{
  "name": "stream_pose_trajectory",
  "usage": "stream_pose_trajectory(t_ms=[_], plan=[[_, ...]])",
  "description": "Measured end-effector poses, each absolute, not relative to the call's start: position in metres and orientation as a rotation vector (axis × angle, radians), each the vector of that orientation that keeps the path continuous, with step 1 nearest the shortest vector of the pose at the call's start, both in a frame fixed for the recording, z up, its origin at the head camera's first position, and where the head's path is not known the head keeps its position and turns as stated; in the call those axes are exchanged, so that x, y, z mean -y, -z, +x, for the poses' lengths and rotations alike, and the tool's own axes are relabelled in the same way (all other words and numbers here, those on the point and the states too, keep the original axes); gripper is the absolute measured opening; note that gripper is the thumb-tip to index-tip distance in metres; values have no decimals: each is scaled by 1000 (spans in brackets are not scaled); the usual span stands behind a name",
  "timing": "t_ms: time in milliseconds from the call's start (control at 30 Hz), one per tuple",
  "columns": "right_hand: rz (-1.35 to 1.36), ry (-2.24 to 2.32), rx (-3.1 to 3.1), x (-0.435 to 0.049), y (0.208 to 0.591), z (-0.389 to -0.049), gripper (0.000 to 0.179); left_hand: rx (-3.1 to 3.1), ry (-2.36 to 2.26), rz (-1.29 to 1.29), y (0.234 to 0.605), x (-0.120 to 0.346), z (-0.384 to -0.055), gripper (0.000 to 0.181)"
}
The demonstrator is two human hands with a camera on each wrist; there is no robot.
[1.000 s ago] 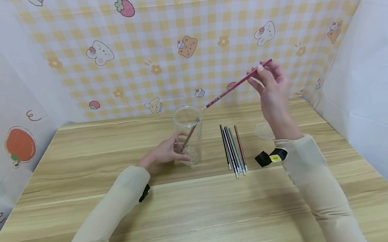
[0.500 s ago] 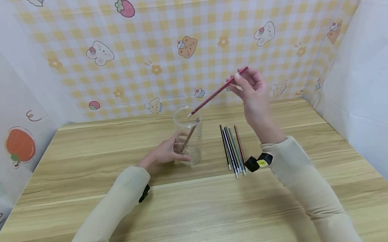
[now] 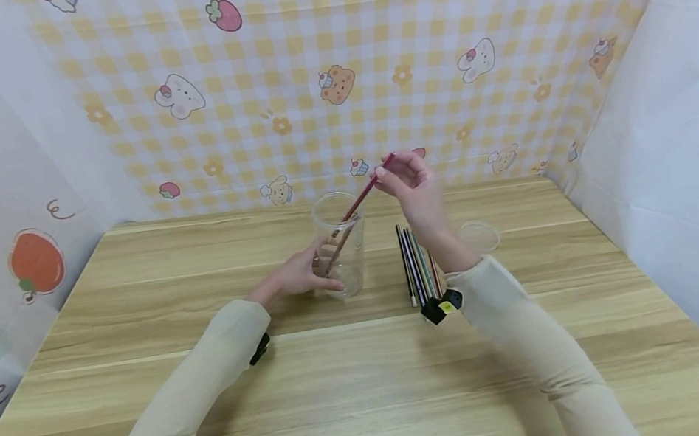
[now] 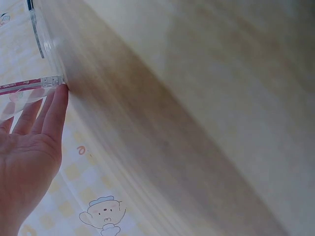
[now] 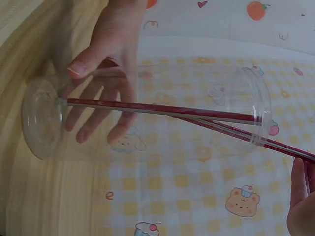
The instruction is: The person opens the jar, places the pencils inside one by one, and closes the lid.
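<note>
My left hand holds a tall clear plastic cup upright on the table, fingers behind its lower wall and thumb in front. Inside leans a red pencil, its eraser end near the cup's base. My right hand, up and to the right of the cup, pinches a second red pencil near its upper end. That pencil slants down through the cup's rim, its lower part inside and crossing the first pencil in the right wrist view. The left wrist view shows the left fingers beside the cup's base.
Several pencils lie side by side on the wooden table, right of the cup and partly behind my right wrist. A clear round lid lies farther right. A checked cloth backdrop stands behind the table.
My right hand has moved left and down with the red pencil, whose lower end has gone from beside the rim to inside the cup. The left hand and cup have stayed still.
</note>
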State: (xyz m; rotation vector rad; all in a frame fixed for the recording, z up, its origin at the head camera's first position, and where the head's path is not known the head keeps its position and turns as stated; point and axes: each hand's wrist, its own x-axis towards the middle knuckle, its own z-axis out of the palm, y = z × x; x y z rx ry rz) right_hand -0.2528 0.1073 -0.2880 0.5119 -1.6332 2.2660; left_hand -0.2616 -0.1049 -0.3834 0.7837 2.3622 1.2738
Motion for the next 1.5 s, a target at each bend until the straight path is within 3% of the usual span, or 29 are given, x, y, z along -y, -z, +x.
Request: stream_pose_trajectory(t_ms=[167,767,1033,1500], plan=[[520,-2252,1693,-101,294,-252,16,-2382,-1278,839,406,108,-276,87],[592,-2050,1865,-95,309,-253,23,-2366,-1318,813,408,106,-279,71],[591,-2118,1853,-98,311,-252,22,-2351,-1338,843,409,105,-279,72],[508,-2239,1870,-133,318,-267,26,-2370,-1294,805,407,106,-279,73]])
